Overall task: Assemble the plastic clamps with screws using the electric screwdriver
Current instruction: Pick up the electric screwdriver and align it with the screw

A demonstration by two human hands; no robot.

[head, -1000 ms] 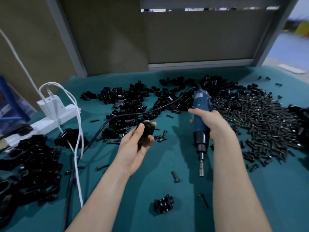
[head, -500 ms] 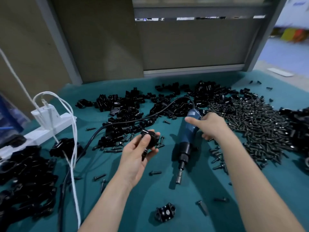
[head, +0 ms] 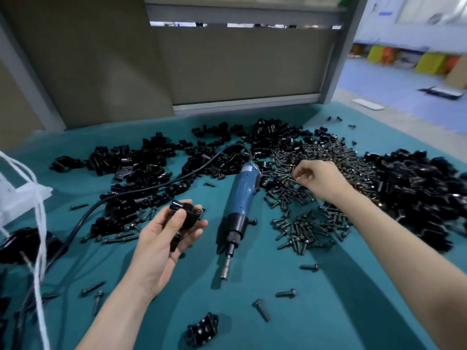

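My left hand [head: 161, 241] holds a black plastic clamp [head: 184, 218] palm up, thumb pressed on its top. The blue electric screwdriver [head: 241, 198] lies on the teal table [head: 252, 294], bit end toward me, with no hand on it. My right hand [head: 318, 178] reaches into the pile of black screws [head: 316, 198] to the screwdriver's right, its fingertips curled down and pinching among the screws. Whether a screw is between the fingers I cannot tell.
Loose black clamp parts [head: 141, 168] spread across the back, with another heap [head: 417, 188] at the right. The screwdriver's black cable [head: 126, 195] runs left. One clamp [head: 202, 329] lies near the front edge; stray screws [head: 261, 309] dot the cloth. White cords [head: 38, 223] hang at left.
My right hand laid the screwdriver down on the table, let go of it and moved right into the screw pile. The left hand kept hold of the clamp.
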